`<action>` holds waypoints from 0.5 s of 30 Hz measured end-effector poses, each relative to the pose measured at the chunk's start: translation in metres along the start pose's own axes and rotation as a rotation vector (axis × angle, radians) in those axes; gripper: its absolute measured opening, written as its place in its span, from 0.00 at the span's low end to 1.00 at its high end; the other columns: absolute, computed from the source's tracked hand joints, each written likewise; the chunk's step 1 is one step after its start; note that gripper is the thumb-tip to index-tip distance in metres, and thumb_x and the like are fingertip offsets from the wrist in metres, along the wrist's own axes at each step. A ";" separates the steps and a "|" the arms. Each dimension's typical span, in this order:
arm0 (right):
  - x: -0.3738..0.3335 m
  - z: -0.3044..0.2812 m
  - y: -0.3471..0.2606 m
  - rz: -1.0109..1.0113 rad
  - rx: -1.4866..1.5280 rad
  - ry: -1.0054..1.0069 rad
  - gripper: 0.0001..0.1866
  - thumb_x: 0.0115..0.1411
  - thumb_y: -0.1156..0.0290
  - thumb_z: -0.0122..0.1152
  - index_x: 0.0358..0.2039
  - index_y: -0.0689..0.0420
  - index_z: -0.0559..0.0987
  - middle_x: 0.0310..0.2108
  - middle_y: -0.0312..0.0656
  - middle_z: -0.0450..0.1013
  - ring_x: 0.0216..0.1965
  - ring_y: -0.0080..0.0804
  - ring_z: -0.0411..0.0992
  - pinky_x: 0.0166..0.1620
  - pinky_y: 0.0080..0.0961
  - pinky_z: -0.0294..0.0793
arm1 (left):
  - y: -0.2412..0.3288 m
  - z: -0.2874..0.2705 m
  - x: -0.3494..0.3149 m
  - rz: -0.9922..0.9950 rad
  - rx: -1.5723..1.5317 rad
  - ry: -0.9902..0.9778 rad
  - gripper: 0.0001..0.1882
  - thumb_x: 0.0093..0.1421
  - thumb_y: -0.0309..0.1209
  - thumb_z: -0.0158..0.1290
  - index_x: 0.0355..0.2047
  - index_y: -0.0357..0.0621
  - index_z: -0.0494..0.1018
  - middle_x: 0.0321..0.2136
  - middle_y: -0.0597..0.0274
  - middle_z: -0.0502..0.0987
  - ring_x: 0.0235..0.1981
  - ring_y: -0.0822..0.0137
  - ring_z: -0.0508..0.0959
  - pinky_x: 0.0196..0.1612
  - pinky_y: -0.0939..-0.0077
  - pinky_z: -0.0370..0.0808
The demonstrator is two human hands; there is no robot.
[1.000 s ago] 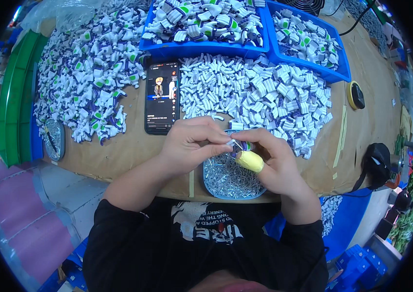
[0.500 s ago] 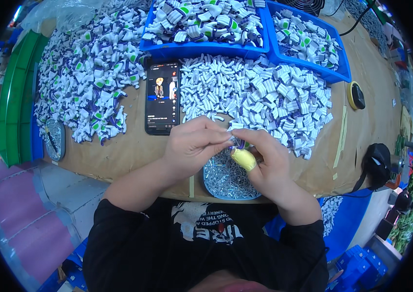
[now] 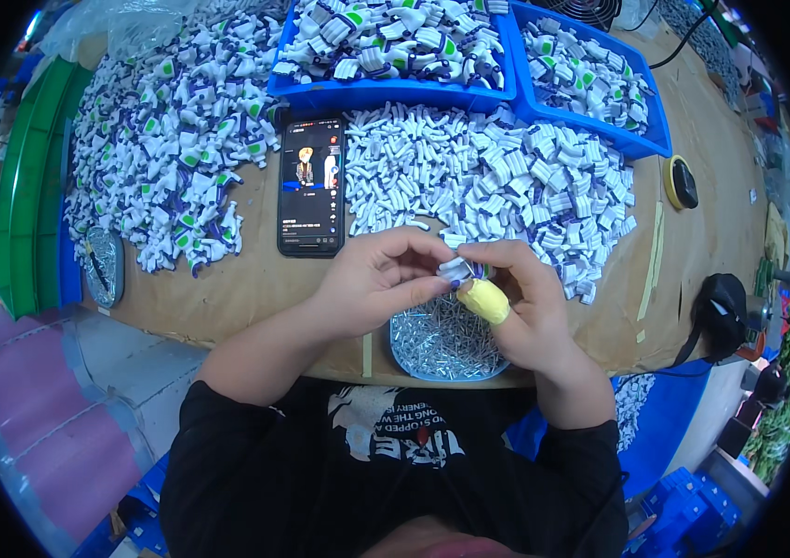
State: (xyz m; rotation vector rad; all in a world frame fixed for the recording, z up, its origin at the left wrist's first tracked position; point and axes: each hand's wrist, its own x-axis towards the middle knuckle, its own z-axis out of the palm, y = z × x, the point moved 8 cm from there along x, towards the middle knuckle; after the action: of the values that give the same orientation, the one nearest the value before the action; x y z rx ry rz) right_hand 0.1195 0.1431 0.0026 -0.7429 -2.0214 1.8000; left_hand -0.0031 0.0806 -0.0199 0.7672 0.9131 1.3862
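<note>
Both hands meet above a shallow tray [image 3: 414,352] heaped with small silvery metal pins. Between the fingertips is a small white and purple plastic toy part [image 3: 456,271] with a bit of green. My left hand [image 3: 378,284] pinches it from the left with thumb and forefinger. My right hand [image 3: 530,302], its thumb wrapped in yellow tape [image 3: 485,301], grips the part from the other side. The fingers cover much of it. Just beyond the hands lie loose white curved pieces [image 3: 395,167] and white ribbed pieces [image 3: 544,177].
A lit phone [image 3: 311,191] lies left of the loose pieces. Blue bins [image 3: 395,96] of assembled white-purple parts stand at the back, and a large pile of them [image 3: 172,139] is at left. A tape roll [image 3: 681,181] and a black strapped item [image 3: 721,316] lie at right.
My hands have shifted slightly to the right, and the left fingers have spread a little. More of the white and purple part now shows between the fingertips.
</note>
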 end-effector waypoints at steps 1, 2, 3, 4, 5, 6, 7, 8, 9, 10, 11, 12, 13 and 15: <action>-0.001 0.000 0.000 0.000 0.000 0.001 0.14 0.59 0.78 0.57 0.47 0.62 0.71 0.39 0.40 0.72 0.37 0.19 0.69 0.39 0.17 0.67 | -0.003 0.002 0.000 -0.037 -0.081 -0.005 0.18 0.55 0.17 0.56 0.46 0.33 0.68 0.42 0.54 0.72 0.41 0.71 0.75 0.43 0.79 0.74; -0.002 0.002 -0.002 -0.021 0.094 -0.011 0.15 0.60 0.78 0.56 0.47 0.62 0.70 0.40 0.40 0.72 0.38 0.20 0.69 0.41 0.18 0.68 | -0.003 0.001 0.001 -0.037 -0.080 -0.006 0.18 0.55 0.17 0.56 0.46 0.33 0.68 0.42 0.54 0.72 0.41 0.71 0.75 0.43 0.79 0.74; -0.002 0.005 -0.004 -0.043 0.188 -0.025 0.15 0.60 0.79 0.56 0.48 0.62 0.70 0.42 0.41 0.71 0.39 0.21 0.69 0.43 0.19 0.68 | -0.003 -0.003 0.003 -0.038 -0.114 0.014 0.17 0.55 0.17 0.55 0.46 0.34 0.67 0.41 0.54 0.72 0.40 0.70 0.75 0.43 0.80 0.74; -0.002 0.006 -0.004 -0.044 0.188 -0.025 0.15 0.60 0.79 0.56 0.48 0.62 0.70 0.42 0.41 0.71 0.39 0.21 0.69 0.43 0.19 0.68 | -0.003 -0.006 0.005 -0.039 -0.148 0.034 0.17 0.56 0.17 0.54 0.47 0.34 0.67 0.40 0.54 0.73 0.40 0.70 0.75 0.43 0.80 0.75; -0.001 0.007 -0.007 -0.069 0.258 -0.028 0.15 0.60 0.79 0.55 0.48 0.62 0.69 0.41 0.41 0.71 0.40 0.21 0.69 0.44 0.20 0.68 | -0.002 -0.008 0.005 -0.038 -0.147 0.034 0.17 0.56 0.17 0.54 0.47 0.34 0.67 0.40 0.54 0.73 0.40 0.70 0.75 0.43 0.80 0.75; -0.001 0.008 -0.008 -0.091 0.326 -0.027 0.15 0.60 0.80 0.54 0.48 0.62 0.69 0.41 0.41 0.71 0.40 0.22 0.70 0.45 0.21 0.68 | -0.002 -0.011 0.006 -0.053 -0.213 0.048 0.17 0.57 0.17 0.53 0.47 0.35 0.66 0.40 0.54 0.73 0.40 0.70 0.75 0.43 0.80 0.75; 0.001 0.008 -0.008 -0.089 0.326 -0.025 0.15 0.60 0.80 0.54 0.48 0.62 0.69 0.41 0.41 0.71 0.40 0.22 0.70 0.45 0.21 0.68 | -0.003 -0.013 0.006 -0.067 -0.279 0.063 0.16 0.57 0.18 0.52 0.47 0.35 0.66 0.40 0.54 0.73 0.40 0.69 0.76 0.42 0.80 0.75; 0.003 0.009 -0.009 -0.088 0.360 -0.038 0.16 0.60 0.79 0.54 0.49 0.62 0.68 0.41 0.41 0.70 0.41 0.23 0.70 0.46 0.21 0.68 | -0.002 -0.013 0.007 -0.065 -0.308 0.064 0.15 0.59 0.20 0.51 0.47 0.35 0.66 0.39 0.54 0.73 0.37 0.69 0.77 0.40 0.79 0.77; 0.003 0.011 -0.011 -0.089 0.393 -0.051 0.16 0.60 0.79 0.54 0.49 0.61 0.66 0.41 0.41 0.70 0.42 0.24 0.70 0.46 0.21 0.68 | -0.001 -0.012 0.007 -0.065 -0.307 0.063 0.15 0.59 0.20 0.51 0.47 0.35 0.66 0.39 0.54 0.73 0.37 0.69 0.77 0.40 0.79 0.77; 0.003 0.011 -0.013 -0.089 0.393 -0.050 0.16 0.60 0.79 0.54 0.49 0.61 0.66 0.41 0.41 0.70 0.42 0.24 0.70 0.46 0.21 0.68 | -0.002 -0.010 0.006 -0.099 -0.332 0.039 0.15 0.59 0.20 0.52 0.47 0.35 0.66 0.38 0.54 0.74 0.36 0.69 0.77 0.39 0.79 0.77; 0.004 0.011 -0.013 -0.070 0.441 -0.043 0.18 0.60 0.78 0.54 0.50 0.61 0.65 0.41 0.41 0.70 0.43 0.25 0.70 0.46 0.22 0.68 | -0.004 -0.008 0.005 -0.133 -0.357 0.016 0.15 0.59 0.21 0.52 0.46 0.35 0.66 0.37 0.54 0.74 0.35 0.68 0.78 0.38 0.79 0.78; 0.004 0.011 -0.013 -0.051 0.488 -0.034 0.19 0.60 0.78 0.54 0.51 0.61 0.63 0.42 0.42 0.70 0.43 0.26 0.70 0.46 0.22 0.68 | -0.004 -0.007 0.005 -0.134 -0.358 0.014 0.15 0.59 0.21 0.52 0.46 0.35 0.66 0.37 0.54 0.74 0.35 0.68 0.78 0.38 0.79 0.78; 0.003 0.011 -0.012 -0.051 0.488 -0.033 0.19 0.60 0.78 0.54 0.51 0.61 0.63 0.42 0.42 0.70 0.43 0.26 0.70 0.46 0.22 0.68 | -0.005 -0.006 0.005 -0.144 -0.358 0.026 0.15 0.59 0.22 0.52 0.46 0.35 0.66 0.36 0.54 0.75 0.34 0.68 0.78 0.38 0.79 0.78; 0.003 0.014 -0.006 -0.022 0.476 -0.054 0.22 0.59 0.77 0.55 0.52 0.61 0.60 0.42 0.43 0.70 0.43 0.26 0.71 0.47 0.23 0.68 | -0.006 -0.007 0.005 -0.156 -0.357 0.038 0.15 0.59 0.22 0.52 0.46 0.34 0.66 0.35 0.55 0.75 0.33 0.67 0.79 0.37 0.79 0.78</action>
State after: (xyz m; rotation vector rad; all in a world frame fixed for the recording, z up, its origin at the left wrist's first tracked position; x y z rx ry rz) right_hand 0.1082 0.1331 0.0067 -0.5268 -1.5231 2.1853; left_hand -0.0063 0.0845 -0.0289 0.3921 0.7111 1.3790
